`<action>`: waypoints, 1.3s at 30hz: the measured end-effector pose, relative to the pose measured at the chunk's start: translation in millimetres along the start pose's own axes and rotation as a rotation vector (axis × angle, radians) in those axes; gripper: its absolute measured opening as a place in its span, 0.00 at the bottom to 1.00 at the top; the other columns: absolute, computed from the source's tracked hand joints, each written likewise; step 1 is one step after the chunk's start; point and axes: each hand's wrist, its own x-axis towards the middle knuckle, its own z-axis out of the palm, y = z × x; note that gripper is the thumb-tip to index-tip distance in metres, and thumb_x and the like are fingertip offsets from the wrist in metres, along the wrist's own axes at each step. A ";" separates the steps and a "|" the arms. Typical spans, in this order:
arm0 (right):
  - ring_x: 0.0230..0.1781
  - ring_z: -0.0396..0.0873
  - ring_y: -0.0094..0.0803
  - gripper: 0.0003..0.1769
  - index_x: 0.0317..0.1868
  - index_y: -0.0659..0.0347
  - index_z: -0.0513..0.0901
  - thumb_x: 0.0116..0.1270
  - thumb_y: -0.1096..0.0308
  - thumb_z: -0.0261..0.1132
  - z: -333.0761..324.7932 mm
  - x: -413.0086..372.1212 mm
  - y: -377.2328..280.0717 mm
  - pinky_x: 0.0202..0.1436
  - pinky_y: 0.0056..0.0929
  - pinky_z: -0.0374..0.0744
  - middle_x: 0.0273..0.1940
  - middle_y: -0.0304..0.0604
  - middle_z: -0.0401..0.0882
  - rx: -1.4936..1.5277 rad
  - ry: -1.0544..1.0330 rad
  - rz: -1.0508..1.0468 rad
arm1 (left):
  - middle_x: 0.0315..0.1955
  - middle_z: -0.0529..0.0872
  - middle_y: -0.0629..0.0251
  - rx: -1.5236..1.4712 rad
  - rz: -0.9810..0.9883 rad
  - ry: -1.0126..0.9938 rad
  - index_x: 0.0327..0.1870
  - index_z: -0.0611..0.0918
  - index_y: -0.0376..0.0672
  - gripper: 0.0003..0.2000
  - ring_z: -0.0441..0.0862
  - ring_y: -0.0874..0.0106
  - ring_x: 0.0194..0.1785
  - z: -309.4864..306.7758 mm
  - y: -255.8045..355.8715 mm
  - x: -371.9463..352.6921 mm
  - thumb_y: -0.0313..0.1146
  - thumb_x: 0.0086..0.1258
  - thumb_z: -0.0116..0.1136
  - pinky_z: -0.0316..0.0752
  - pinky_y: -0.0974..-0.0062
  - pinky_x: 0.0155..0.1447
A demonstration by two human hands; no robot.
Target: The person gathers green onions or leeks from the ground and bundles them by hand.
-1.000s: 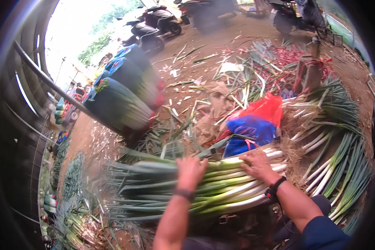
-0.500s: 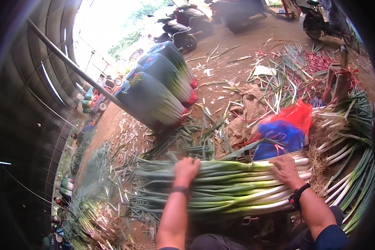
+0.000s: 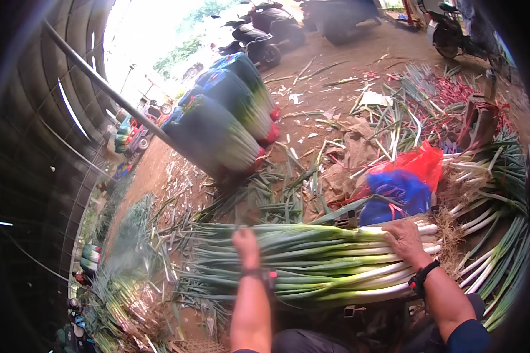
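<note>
Left hand [image 3: 247,244]: shifted since the earlier frame, along the leeks [image 3: 318,259] toward their leaf end; I get it blurred over the green part, so I cannot tell whether its fingers grip or merely lie there.
Right hand [image 3: 404,238]: over the white part of the leeks, near their far edge, fingers bent across the stalks; whether they pinch any, I cannot tell. I judge it placed there to steady the white ends.
Leeks: laid crosswise before the person in a broad layer, all pointing one way, probably so the root ends line up.
Tube [image 3: 350,311]: metal, its end showing just under the leeks' near edge; likely part of what bears them, mostly hidden from me.
Blue net [image 3: 397,191]: just beyond the leeks' far edge, heaped against the red bag [image 3: 428,162]; seemingly kept within reach.
Loose pile [image 3: 503,259]: past the leeks' root end, white ends turned toward them; I read that as handy for the right hand.
Wrapped bundles [image 3: 212,129]: well beyond the leeks' leaf half, blue around the leaves, red at the white ends; likely set there to leave working room.
</note>
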 end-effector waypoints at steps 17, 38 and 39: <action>0.66 0.75 0.42 0.21 0.57 0.41 0.91 0.75 0.43 0.61 9.9 -5.0 11.1 0.74 0.48 0.65 0.59 0.42 0.84 -0.019 -0.050 0.028 | 0.49 0.88 0.55 0.219 1.204 -0.631 0.51 0.88 0.43 0.20 0.84 0.55 0.56 19.2 215.1 -112.7 0.50 0.71 0.64 0.72 0.53 0.67; 0.73 0.72 0.48 0.27 0.68 0.39 0.83 0.80 0.41 0.51 17.0 -6.9 6.0 0.77 0.62 0.59 0.68 0.54 0.77 -0.136 -0.250 0.083 | 0.78 0.65 0.43 0.606 0.845 -0.956 0.79 0.65 0.31 0.54 0.59 0.50 0.82 14.7 187.8 -167.6 0.74 0.66 0.55 0.45 0.51 0.85; 0.71 0.72 0.47 0.27 0.67 0.41 0.84 0.79 0.42 0.52 21.7 -1.5 11.0 0.76 0.64 0.60 0.65 0.53 0.79 -0.169 -0.168 0.062 | 0.78 0.65 0.43 0.596 0.859 -0.952 0.79 0.65 0.31 0.54 0.59 0.50 0.82 16.5 191.9 -163.6 0.74 0.66 0.55 0.45 0.51 0.85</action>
